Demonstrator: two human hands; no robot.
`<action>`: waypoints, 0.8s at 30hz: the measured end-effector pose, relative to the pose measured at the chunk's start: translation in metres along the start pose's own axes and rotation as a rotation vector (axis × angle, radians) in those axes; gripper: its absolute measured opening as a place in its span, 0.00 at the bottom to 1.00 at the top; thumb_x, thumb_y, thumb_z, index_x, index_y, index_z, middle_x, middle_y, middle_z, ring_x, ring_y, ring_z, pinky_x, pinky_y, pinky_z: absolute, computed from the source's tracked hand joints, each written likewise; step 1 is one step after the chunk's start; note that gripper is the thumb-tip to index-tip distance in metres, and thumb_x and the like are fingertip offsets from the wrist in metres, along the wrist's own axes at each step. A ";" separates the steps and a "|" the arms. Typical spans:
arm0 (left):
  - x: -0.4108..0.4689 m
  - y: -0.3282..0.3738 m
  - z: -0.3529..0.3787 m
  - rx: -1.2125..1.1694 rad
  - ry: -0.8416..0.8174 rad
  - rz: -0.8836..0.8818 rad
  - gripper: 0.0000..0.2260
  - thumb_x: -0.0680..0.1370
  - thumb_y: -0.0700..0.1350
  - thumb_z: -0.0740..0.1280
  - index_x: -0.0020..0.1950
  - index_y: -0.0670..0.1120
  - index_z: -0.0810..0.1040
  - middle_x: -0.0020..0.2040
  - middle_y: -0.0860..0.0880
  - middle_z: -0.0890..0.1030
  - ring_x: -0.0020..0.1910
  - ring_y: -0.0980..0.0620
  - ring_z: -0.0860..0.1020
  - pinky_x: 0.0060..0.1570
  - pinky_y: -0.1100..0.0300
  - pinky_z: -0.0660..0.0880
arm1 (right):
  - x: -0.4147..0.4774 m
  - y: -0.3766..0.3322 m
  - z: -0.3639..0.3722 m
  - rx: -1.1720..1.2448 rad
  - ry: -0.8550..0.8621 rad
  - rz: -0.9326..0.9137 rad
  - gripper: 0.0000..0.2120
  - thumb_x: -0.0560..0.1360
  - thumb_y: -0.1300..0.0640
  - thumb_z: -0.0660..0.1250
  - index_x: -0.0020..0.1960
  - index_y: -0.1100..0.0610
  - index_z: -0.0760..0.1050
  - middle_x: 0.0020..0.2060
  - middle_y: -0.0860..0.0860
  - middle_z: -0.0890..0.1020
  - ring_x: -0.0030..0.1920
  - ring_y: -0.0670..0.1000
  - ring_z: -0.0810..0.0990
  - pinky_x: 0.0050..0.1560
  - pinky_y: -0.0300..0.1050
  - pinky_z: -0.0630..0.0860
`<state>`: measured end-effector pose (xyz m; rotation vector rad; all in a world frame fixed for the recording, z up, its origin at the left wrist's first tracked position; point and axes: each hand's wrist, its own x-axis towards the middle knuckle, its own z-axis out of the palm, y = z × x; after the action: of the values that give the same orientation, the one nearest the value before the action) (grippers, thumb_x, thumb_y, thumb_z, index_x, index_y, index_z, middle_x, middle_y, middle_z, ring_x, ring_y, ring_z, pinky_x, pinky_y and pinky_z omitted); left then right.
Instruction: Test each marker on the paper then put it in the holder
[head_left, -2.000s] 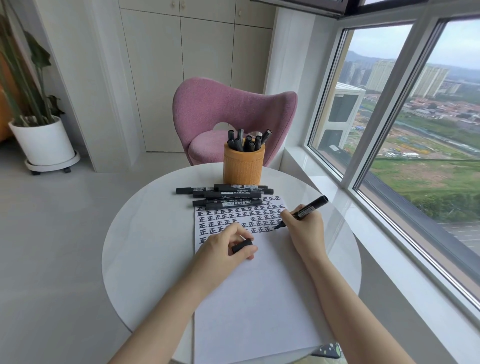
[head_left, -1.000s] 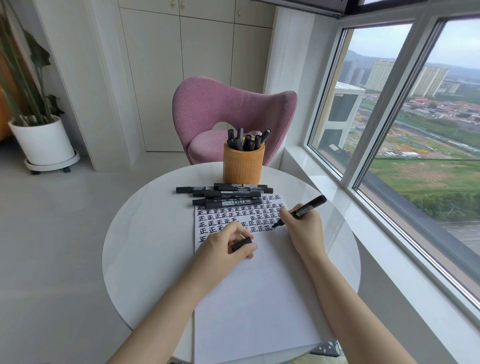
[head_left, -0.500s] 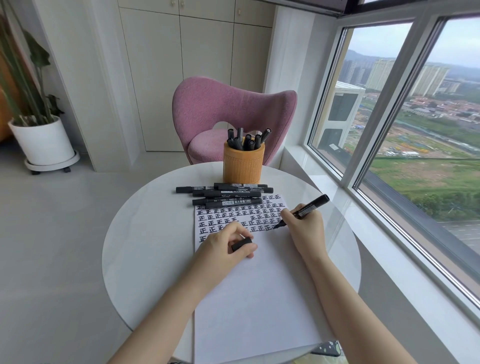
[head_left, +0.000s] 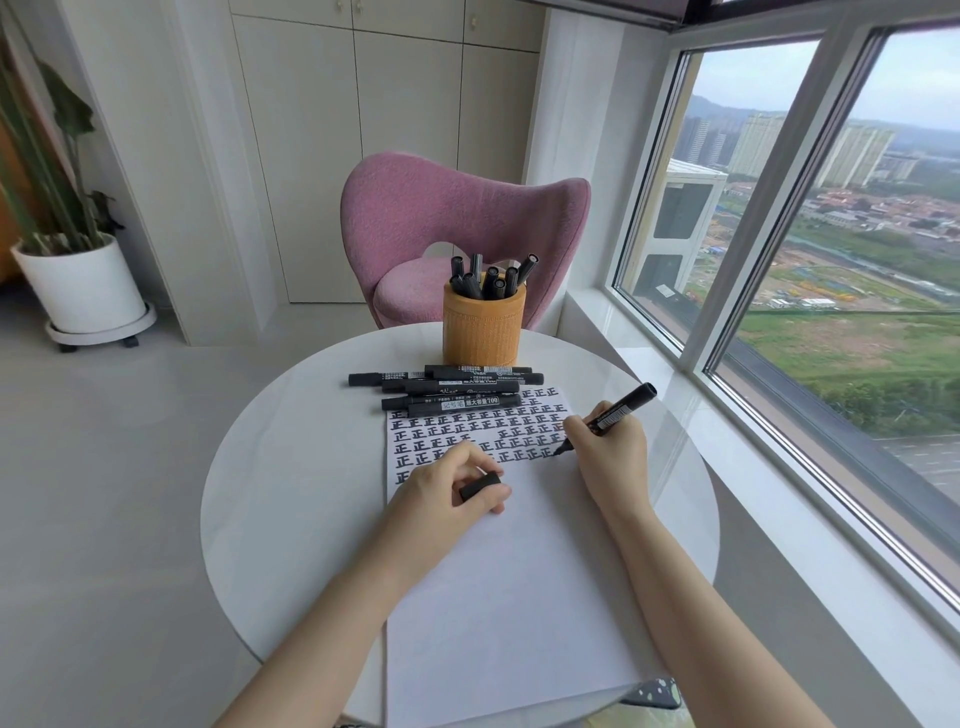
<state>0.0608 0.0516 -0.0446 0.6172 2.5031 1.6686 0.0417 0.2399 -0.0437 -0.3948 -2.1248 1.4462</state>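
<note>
A white paper (head_left: 514, 582) lies on the round white table (head_left: 291, 499), its top part filled with rows of black written characters. My right hand (head_left: 613, 452) grips an uncapped black marker (head_left: 618, 410) with its tip on the paper at the right end of a row. My left hand (head_left: 447, 493) rests on the paper and holds the black cap (head_left: 480, 486) between thumb and fingers. Several capped black markers (head_left: 447, 389) lie in a pile at the paper's top edge. Behind them stands the orange holder (head_left: 483, 327) with several markers in it.
A pink chair (head_left: 462, 228) stands beyond the table. A large window (head_left: 831, 234) and its sill run along the right side. A potted plant in a white pot (head_left: 83, 286) sits on the floor at far left. A dark patterned object (head_left: 654, 693) shows below the table's near edge.
The marker tip has made small writing movements at the right end of the character row. My left hand with the cap has stayed in place.
</note>
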 end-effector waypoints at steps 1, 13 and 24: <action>0.000 0.000 0.000 -0.001 0.000 0.003 0.04 0.74 0.46 0.70 0.46 0.50 0.75 0.37 0.55 0.84 0.29 0.66 0.75 0.35 0.72 0.66 | 0.000 0.000 0.000 0.002 0.006 -0.004 0.12 0.70 0.66 0.64 0.34 0.59 0.62 0.28 0.52 0.62 0.30 0.48 0.58 0.27 0.39 0.56; 0.003 -0.005 -0.002 -0.046 0.041 0.065 0.04 0.73 0.46 0.71 0.47 0.53 0.80 0.43 0.57 0.82 0.30 0.60 0.69 0.37 0.66 0.69 | 0.004 0.000 -0.005 0.168 0.076 0.093 0.15 0.73 0.60 0.69 0.30 0.56 0.68 0.24 0.48 0.70 0.28 0.48 0.66 0.32 0.43 0.63; 0.007 -0.003 -0.002 -0.147 0.215 0.061 0.11 0.68 0.40 0.76 0.43 0.48 0.75 0.40 0.51 0.82 0.32 0.60 0.77 0.41 0.62 0.74 | -0.015 -0.034 -0.005 0.520 -0.103 0.237 0.14 0.76 0.53 0.69 0.35 0.59 0.72 0.25 0.52 0.65 0.25 0.48 0.63 0.32 0.40 0.65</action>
<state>0.0528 0.0511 -0.0452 0.5305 2.4905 2.0199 0.0587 0.2231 -0.0154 -0.3836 -1.7228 2.1178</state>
